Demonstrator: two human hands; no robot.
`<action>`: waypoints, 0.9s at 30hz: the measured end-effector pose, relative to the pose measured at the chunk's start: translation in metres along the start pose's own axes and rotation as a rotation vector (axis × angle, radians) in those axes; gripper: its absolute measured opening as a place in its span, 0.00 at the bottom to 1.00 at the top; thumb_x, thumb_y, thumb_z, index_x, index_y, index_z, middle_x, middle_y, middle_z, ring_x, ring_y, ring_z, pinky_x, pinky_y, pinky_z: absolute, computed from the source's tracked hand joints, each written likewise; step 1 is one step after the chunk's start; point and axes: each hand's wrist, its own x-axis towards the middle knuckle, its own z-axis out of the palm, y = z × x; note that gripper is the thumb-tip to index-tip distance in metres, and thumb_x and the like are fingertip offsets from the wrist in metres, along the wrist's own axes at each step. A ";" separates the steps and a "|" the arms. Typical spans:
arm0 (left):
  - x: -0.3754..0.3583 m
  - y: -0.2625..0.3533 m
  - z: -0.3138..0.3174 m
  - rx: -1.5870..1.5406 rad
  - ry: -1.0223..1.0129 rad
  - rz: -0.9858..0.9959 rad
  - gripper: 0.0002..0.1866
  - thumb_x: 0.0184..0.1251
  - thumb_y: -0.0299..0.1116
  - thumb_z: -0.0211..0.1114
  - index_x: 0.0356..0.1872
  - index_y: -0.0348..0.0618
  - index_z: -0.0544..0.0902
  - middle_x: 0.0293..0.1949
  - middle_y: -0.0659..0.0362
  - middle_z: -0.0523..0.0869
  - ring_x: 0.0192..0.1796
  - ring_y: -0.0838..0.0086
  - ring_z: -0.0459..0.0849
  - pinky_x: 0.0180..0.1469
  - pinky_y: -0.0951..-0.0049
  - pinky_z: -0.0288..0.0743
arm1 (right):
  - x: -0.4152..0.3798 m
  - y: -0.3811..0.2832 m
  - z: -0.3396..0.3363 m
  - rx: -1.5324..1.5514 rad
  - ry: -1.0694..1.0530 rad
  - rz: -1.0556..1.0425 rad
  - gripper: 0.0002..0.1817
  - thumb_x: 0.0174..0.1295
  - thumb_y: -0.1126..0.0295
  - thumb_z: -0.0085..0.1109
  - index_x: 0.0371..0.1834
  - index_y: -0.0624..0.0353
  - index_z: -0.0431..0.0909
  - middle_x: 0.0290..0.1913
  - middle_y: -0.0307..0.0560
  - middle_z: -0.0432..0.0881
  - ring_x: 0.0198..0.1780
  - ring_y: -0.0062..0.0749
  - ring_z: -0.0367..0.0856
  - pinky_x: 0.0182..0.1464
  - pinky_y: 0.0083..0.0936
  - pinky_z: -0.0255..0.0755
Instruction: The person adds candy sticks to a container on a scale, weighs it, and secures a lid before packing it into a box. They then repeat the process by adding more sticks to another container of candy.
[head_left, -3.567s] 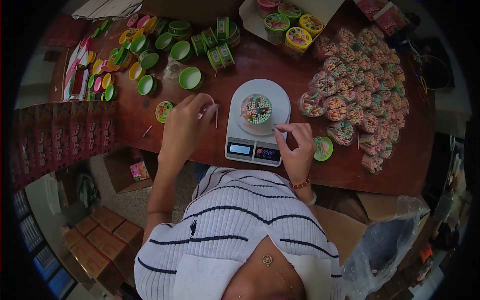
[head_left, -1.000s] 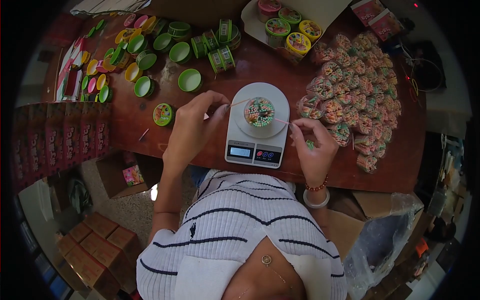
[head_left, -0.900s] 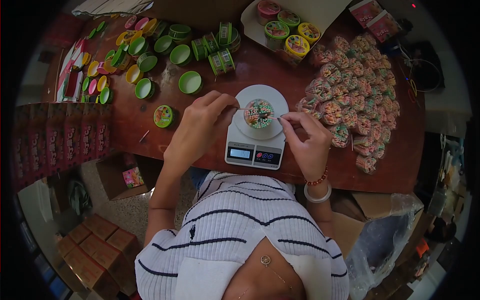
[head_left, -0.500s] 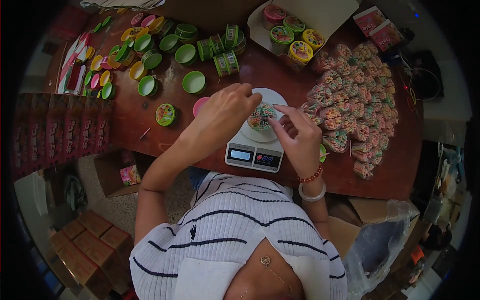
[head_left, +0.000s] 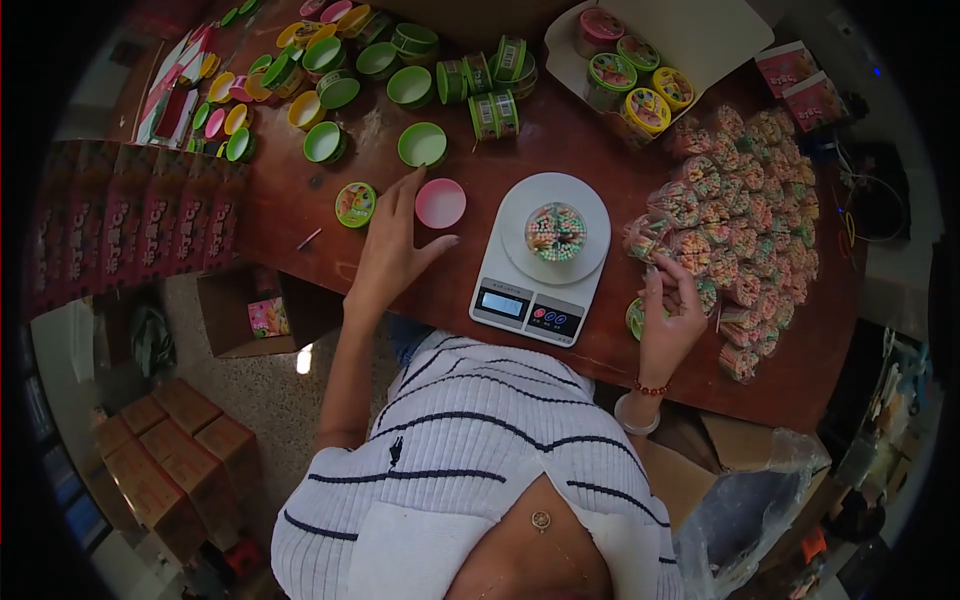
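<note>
A clear-wrapped round bundle of thin sticks with pastel tips (head_left: 556, 233) stands on the white digital kitchen scale (head_left: 508, 258), with neither hand on it. My left hand (head_left: 398, 250) is open left of the scale, thumb and fingers spread beside a pink cup (head_left: 441, 204). A lidded green tub (head_left: 356, 204) lies just left of that hand. To the right of the scale, my right hand (head_left: 675, 312) has its fingertips drawn together at the near edge of another wrapped stick bundle (head_left: 646, 236). A small green item (head_left: 635, 317), partly hidden, lies beside that hand.
Many wrapped bundles (head_left: 745, 215) cover the table's right side. Green cups (head_left: 411, 87) and yellow cups (head_left: 306, 110) are scattered at the back left. A white carton (head_left: 690, 30) holds lidded tubs. Pink packs (head_left: 130, 225) stand in a row at left.
Both hands have left the bundle on the scale. My left hand has moved left to the pink cup; my right has moved right to the wrapped bundles. The view has shifted slightly.
</note>
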 end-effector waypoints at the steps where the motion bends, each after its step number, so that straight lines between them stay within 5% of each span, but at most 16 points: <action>1: -0.003 -0.003 0.007 -0.053 0.024 -0.027 0.38 0.56 0.32 0.82 0.67 0.36 0.75 0.67 0.44 0.77 0.70 0.48 0.76 0.71 0.55 0.72 | 0.001 -0.004 0.003 0.013 -0.017 -0.021 0.12 0.73 0.78 0.65 0.58 0.64 0.86 0.39 0.38 0.86 0.36 0.17 0.82 0.38 0.17 0.78; 7: 0.001 -0.009 0.004 -0.236 0.212 -0.061 0.36 0.51 0.28 0.80 0.65 0.37 0.77 0.61 0.49 0.77 0.65 0.55 0.78 0.70 0.59 0.73 | 0.003 -0.002 0.023 0.059 -0.001 -0.105 0.19 0.65 0.80 0.69 0.60 0.63 0.84 0.48 0.46 0.89 0.48 0.30 0.88 0.54 0.28 0.82; 9: 0.004 0.001 -0.009 -0.300 0.259 -0.073 0.36 0.49 0.27 0.78 0.64 0.37 0.77 0.59 0.52 0.76 0.65 0.59 0.77 0.69 0.60 0.73 | 0.005 -0.007 0.029 -0.045 -0.003 -0.334 0.24 0.63 0.79 0.72 0.64 0.62 0.81 0.56 0.49 0.87 0.56 0.36 0.86 0.61 0.33 0.80; 12: 0.008 0.008 -0.028 -0.358 0.241 -0.045 0.37 0.49 0.25 0.77 0.65 0.37 0.76 0.61 0.52 0.75 0.66 0.60 0.78 0.70 0.60 0.74 | 0.002 -0.005 0.033 -0.049 -0.076 -0.297 0.27 0.61 0.77 0.74 0.66 0.61 0.80 0.61 0.51 0.84 0.61 0.40 0.84 0.65 0.36 0.77; 15: 0.004 0.010 -0.043 -0.350 0.250 0.038 0.37 0.49 0.25 0.77 0.65 0.39 0.75 0.63 0.52 0.76 0.67 0.62 0.79 0.71 0.63 0.74 | 0.000 -0.007 0.037 -0.029 -0.071 -0.288 0.27 0.61 0.77 0.74 0.65 0.62 0.80 0.60 0.50 0.85 0.60 0.40 0.84 0.65 0.36 0.77; 20: -0.030 0.012 -0.065 -0.656 0.162 -0.114 0.37 0.50 0.26 0.79 0.65 0.41 0.75 0.63 0.54 0.82 0.69 0.66 0.80 0.73 0.63 0.73 | 0.001 -0.003 0.036 -0.023 -0.071 -0.274 0.25 0.61 0.78 0.73 0.64 0.62 0.81 0.60 0.50 0.85 0.60 0.40 0.84 0.64 0.35 0.78; 24: -0.082 -0.025 -0.063 0.158 -0.176 -0.038 0.39 0.45 0.25 0.81 0.67 0.44 0.83 0.62 0.49 0.79 0.62 0.60 0.81 0.62 0.63 0.78 | 0.005 -0.001 0.035 -0.001 -0.078 -0.250 0.26 0.60 0.78 0.74 0.63 0.61 0.82 0.59 0.50 0.85 0.59 0.40 0.84 0.64 0.35 0.77; 27: -0.088 -0.015 -0.068 0.027 -0.194 -0.226 0.42 0.47 0.29 0.82 0.70 0.46 0.81 0.62 0.51 0.77 0.62 0.59 0.80 0.64 0.62 0.76 | 0.009 -0.007 0.034 -0.068 -0.141 -0.302 0.31 0.56 0.76 0.78 0.65 0.59 0.81 0.61 0.52 0.83 0.61 0.44 0.83 0.66 0.37 0.76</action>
